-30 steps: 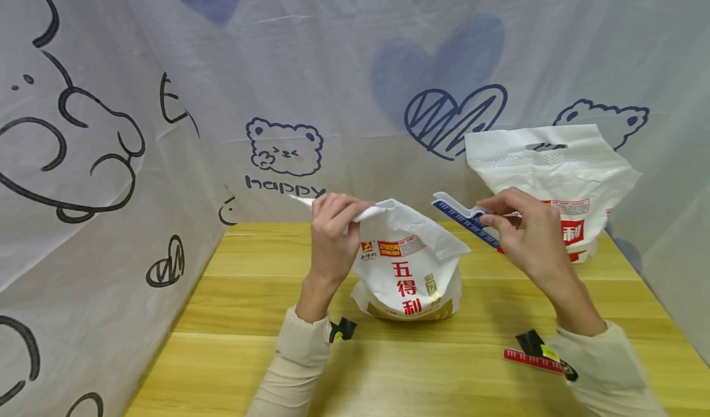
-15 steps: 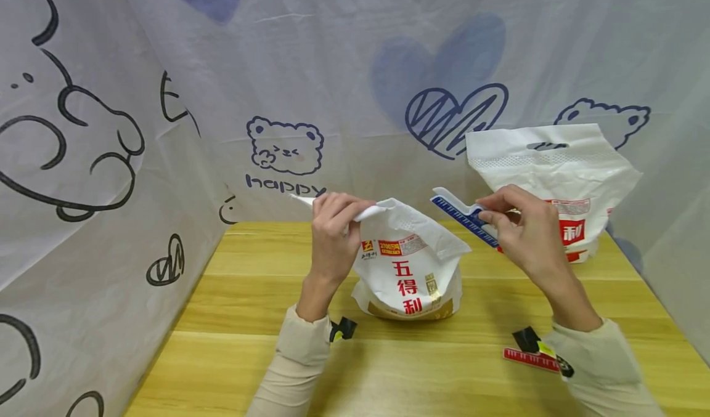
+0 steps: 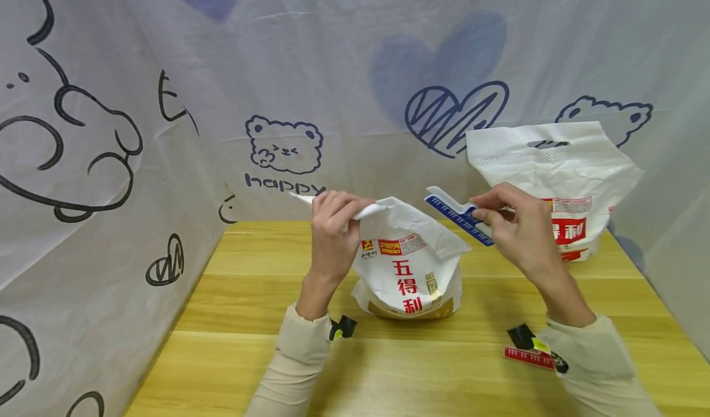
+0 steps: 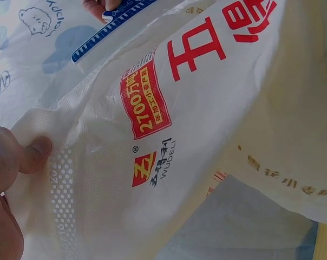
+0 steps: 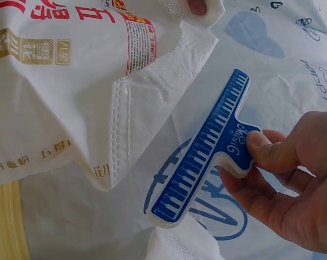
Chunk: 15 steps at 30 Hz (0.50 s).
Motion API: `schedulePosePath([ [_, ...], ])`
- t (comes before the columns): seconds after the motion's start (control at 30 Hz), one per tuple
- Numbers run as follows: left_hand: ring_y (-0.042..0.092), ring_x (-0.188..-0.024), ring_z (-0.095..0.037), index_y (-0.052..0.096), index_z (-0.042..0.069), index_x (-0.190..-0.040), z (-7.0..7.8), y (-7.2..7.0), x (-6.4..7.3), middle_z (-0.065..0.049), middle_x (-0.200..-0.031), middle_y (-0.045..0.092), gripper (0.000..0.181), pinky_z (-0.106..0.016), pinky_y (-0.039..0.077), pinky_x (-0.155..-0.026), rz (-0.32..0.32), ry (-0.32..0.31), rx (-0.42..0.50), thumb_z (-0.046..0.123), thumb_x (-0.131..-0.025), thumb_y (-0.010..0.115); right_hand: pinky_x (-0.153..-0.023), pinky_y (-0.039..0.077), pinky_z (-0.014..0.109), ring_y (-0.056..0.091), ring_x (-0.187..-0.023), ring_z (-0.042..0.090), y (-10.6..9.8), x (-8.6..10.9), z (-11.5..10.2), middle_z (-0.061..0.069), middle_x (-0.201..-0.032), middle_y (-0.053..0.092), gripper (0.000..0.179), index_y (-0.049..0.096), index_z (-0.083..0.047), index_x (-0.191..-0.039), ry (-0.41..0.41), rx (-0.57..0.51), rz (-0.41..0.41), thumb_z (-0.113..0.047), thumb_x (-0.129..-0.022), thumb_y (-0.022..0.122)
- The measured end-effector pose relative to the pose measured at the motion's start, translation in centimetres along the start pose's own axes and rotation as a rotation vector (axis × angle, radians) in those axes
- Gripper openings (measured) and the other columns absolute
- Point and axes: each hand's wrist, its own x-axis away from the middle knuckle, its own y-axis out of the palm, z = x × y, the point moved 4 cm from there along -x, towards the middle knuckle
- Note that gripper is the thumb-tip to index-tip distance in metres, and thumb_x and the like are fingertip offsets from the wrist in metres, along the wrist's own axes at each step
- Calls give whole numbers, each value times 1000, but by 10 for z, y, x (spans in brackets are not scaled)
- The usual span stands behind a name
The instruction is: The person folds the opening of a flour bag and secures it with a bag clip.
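From where I stand, the printed white bag (image 3: 407, 275) sits upright on the wooden surface (image 3: 238, 318), its lower part plump and its top slack. The left grip (image 3: 334, 238) pinches the folded upper edge, while the right grip (image 3: 524, 235) has thumb and fingers on the tab of a blue clip (image 3: 458, 218), held in the air just beside the bag's drooping right corner, apart from it.

I'd judge the bag fairly heavy low down but soft and floppy above, so the top edge is best pinched flat and the weight left on the surface. The clip looks light, stiff and smooth; a firm squeeze on its tab should suit it, since a loose one might let it twist. A second bag (image 3: 546, 180) stands behind the right grip, and a red strip (image 3: 527, 356) lies near the right sleeve (image 3: 593, 355).
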Motion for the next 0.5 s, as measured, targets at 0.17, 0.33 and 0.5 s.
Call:
schedulePosePath([
  [0.17, 62, -85, -24, 78, 3, -94, -1, 0, 1, -8, -90, 72, 24, -45, 42, -97, -3, -8, 1, -16, -83, 69, -72, 48, 8, 66, -83, 25, 4, 0, 1, 13, -95, 74, 15, 74, 0, -98, 7, -6, -6, 11, -89, 72],
  [0.33, 62, -85, -24, 78, 3, -94, -1, 0, 1, -8, -91, 73, 24, -45, 42, -97, -4, -14, 4, -16, -83, 69, -72, 48, 8, 64, -81, 22, 6, -1, 2, 12, -94, 74, 15, 74, -1, -98, 16, -4, -8, 11, -88, 72],
  [0.5, 62, -85, -23, 78, 3, -94, -1, 0, 0, -8, -90, 73, 23, -45, 42, -98, -2, -14, 4, -16, -83, 69, -73, 49, 9, 65, -83, 21, 10, -2, 3, 11, -94, 74, 14, 74, -2, -97, 31, -22, -28, 9, -89, 73],
])
